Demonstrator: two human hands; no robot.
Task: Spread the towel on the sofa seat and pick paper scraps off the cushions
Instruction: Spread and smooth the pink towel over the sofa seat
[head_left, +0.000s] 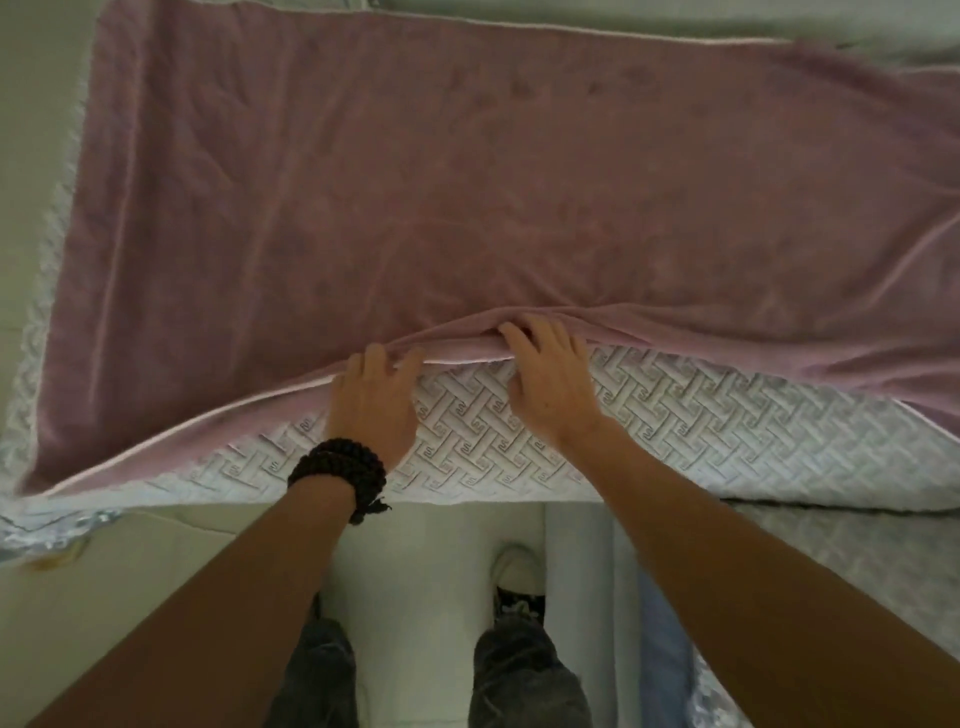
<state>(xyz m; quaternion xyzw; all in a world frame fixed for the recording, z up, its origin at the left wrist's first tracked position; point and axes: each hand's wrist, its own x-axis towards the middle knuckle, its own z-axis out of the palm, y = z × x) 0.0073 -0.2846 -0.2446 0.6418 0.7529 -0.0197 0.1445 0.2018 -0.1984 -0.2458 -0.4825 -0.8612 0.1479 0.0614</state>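
Head view: both hands, left (375, 397) and right (548, 382), pinch the towel (415, 197) near edge at six o'clock; uneven tugging could bunch it off the sofa seat (493, 447)

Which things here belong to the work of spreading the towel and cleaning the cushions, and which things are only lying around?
For the job:
- pink towel
- quilted seat cushion
- left hand, fingers on the towel's near edge
- right hand, fingers on the same edge

Just there:
- bead bracelet
- shoe
- floor

No paper scraps show.
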